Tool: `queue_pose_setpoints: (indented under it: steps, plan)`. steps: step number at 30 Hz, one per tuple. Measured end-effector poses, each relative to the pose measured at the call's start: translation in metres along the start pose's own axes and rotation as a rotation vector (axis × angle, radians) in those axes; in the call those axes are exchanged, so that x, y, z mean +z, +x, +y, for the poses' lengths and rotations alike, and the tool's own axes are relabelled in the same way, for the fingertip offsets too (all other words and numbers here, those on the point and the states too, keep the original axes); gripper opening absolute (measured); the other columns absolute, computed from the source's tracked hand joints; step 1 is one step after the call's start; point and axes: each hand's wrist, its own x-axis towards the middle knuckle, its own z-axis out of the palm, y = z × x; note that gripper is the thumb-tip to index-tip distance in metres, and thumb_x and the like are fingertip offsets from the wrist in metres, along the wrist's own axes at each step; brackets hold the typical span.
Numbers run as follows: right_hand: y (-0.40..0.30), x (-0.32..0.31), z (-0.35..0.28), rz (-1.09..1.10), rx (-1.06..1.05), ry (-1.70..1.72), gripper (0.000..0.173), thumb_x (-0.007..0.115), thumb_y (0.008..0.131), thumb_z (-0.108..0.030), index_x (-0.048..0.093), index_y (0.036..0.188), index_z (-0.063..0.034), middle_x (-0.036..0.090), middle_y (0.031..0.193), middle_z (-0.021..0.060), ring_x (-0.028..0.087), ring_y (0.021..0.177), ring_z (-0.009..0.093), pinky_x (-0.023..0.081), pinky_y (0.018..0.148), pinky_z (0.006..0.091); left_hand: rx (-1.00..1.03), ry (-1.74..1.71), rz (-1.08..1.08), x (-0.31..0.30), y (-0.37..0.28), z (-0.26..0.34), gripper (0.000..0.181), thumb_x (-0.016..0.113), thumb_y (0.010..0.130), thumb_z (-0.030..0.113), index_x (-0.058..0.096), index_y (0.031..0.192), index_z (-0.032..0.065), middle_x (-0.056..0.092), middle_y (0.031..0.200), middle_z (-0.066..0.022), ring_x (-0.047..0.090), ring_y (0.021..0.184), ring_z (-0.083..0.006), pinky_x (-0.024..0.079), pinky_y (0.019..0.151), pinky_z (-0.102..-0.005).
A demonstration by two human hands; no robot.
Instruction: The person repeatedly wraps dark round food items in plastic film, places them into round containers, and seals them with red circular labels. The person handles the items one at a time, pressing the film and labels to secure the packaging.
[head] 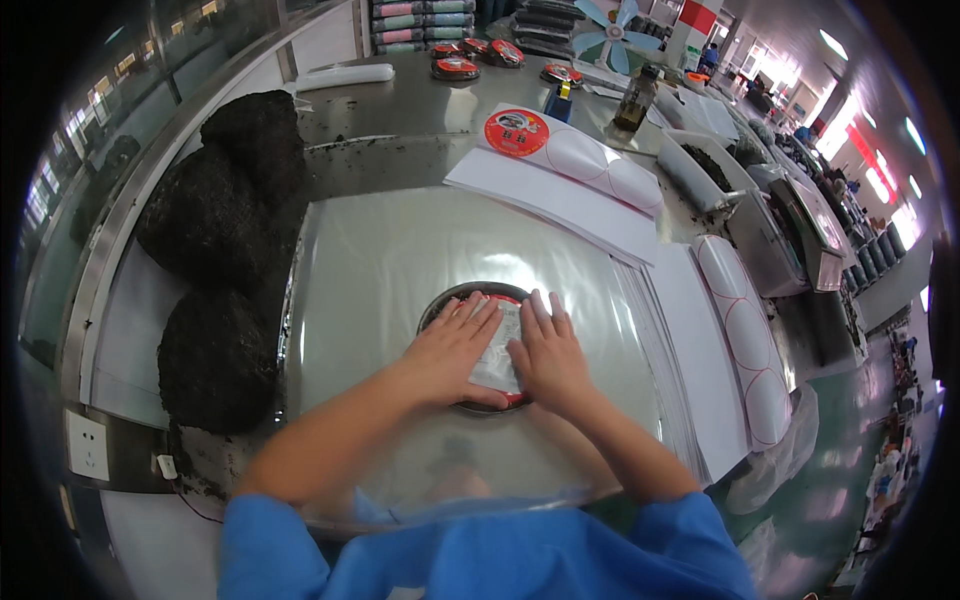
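Note:
A round dark disc [433, 306], probably dried seaweed, lies flat before me on a stack of clear plastic film sheets [375, 262]. On top of the disc sits a white sachet [496, 364] bearing print, and a red label edge shows around it. My left hand [450, 352] rests palm down across the disc's left side, fingers spread. Over its right edge lies my right hand [553, 349], also flat, its thumb touching the sachet. Neither hand grips anything; together they hide much of the disc.
Dark piles of round sheets [217, 360] line the left side. Rolls of round stickers [600, 165] [739, 330] lie on white paper beyond and to the right. Farther off stand labelled packs [455, 69], a tape dispenser [559, 101], a jar [636, 101], a white tray [701, 169] and a fan [613, 31].

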Motion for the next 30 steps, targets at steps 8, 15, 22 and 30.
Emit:
queue_pose_setpoints:
  steps: [8,15,22,30]
  plan:
    - [-0.006,-0.008,-0.006,0.038,0.134,0.277,0.06,0.059,0.094,-0.031,0.044,0.143,0.0004,0.039,0.145,0.0306,0.047,0.125,0.046,0.04,0.105,0.0476,-0.24,0.293,0.095,-0.006,-0.002,0.005,0.122,0.048,0.077,0.085,0.017,0.154,-0.005,0.018,0.161,-0.0245,0.014,0.15,-0.0389,0.012,0.121,-0.0501]
    - [-0.027,-0.006,0.0,0.21,0.115,0.738,0.044,0.056,0.096,-0.023,0.052,0.138,-0.0099,0.033,0.148,0.028,0.046,0.13,0.044,0.042,0.106,0.0469,-0.655,-2.059,0.21,-0.008,-0.019,-0.029,0.083,0.047,0.091,0.072,0.053,0.132,-0.0001,0.067,0.118,-0.0146,0.068,0.098,-0.0266,0.055,0.089,-0.0375]
    - [-0.027,-0.011,0.006,0.231,-0.094,0.603,0.039,0.05,0.096,-0.021,0.06,0.132,-0.0126,0.038,0.146,0.0283,0.035,0.137,0.044,0.033,0.112,0.0517,-0.664,-2.2,0.236,0.013,-0.028,-0.038,0.057,0.064,0.095,0.045,0.053,0.132,0.0026,0.064,0.12,-0.0142,0.07,0.094,-0.0244,0.061,0.074,-0.0349]
    - [-0.028,-0.012,0.009,0.259,-0.411,0.486,0.043,0.054,0.095,-0.026,0.059,0.137,-0.0157,0.039,0.149,0.0218,0.032,0.141,0.042,0.021,0.115,0.0595,0.035,0.018,0.315,-0.105,-0.05,0.007,0.099,0.094,0.061,0.024,0.044,0.145,0.0111,0.025,0.159,-0.0194,0.017,0.15,-0.0408,0.018,0.119,-0.0563]
